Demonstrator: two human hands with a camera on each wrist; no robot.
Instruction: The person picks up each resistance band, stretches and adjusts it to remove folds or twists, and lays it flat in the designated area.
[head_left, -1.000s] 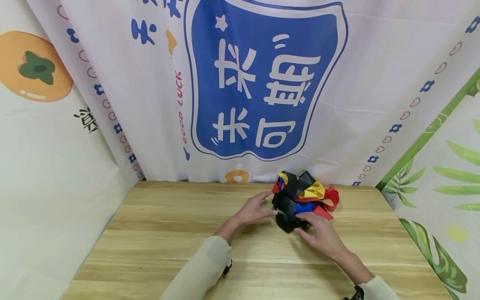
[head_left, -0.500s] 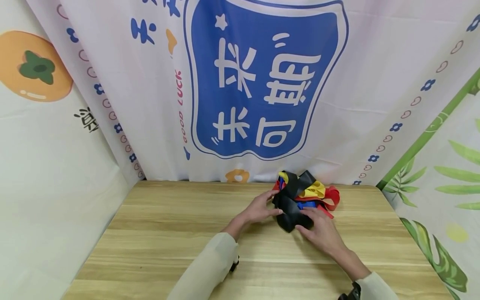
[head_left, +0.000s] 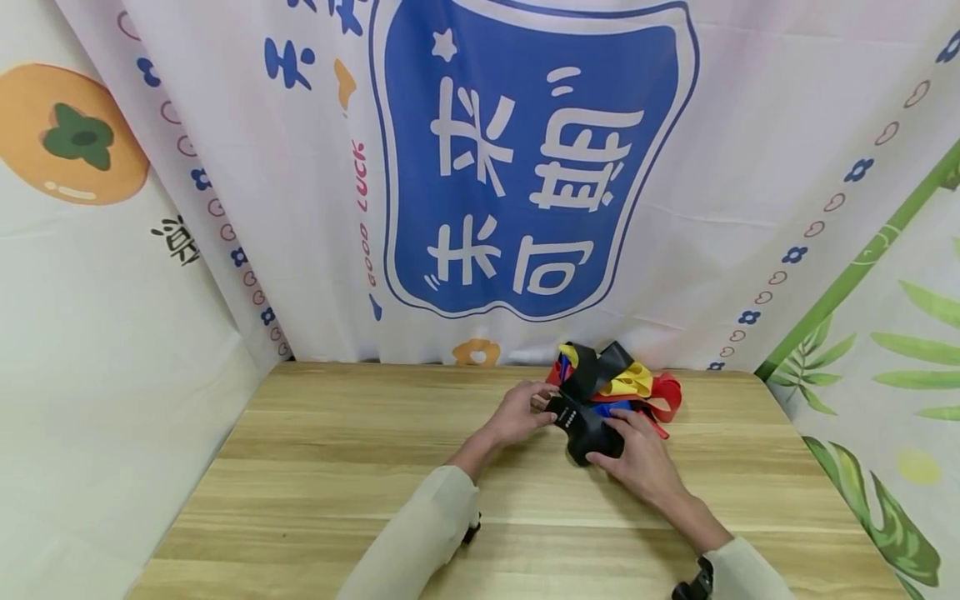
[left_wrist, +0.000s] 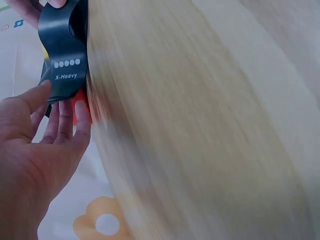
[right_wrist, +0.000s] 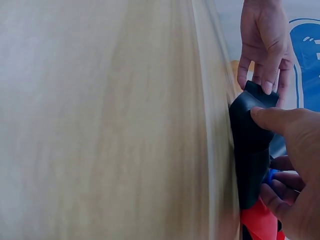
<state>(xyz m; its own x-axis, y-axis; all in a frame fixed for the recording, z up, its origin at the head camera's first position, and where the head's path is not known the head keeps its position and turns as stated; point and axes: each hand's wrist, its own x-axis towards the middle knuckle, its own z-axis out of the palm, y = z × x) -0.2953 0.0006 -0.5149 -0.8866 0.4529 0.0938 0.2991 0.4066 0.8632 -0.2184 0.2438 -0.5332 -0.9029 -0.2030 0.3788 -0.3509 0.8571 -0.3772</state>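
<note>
A black resistance loop band marked "X-Heavy" lies on top of a tangle of bands near the table's back edge. My left hand pinches its left end between thumb and fingers; the white print on the band shows in the left wrist view. At the band's other side, my right hand holds it, the thumb on the black surface and the fingers behind it in the right wrist view. Partly covered behind it are a yellow band, a red band and a blue band.
The bands rest on a wooden table with a printed curtain hanging right behind its back edge. Patterned cloth also hangs at the left and right sides.
The left hand has moved slightly right and now pinches the black band's end. That band has been turned and spread, so its white print shows. The right hand has stayed nearly in place.
</note>
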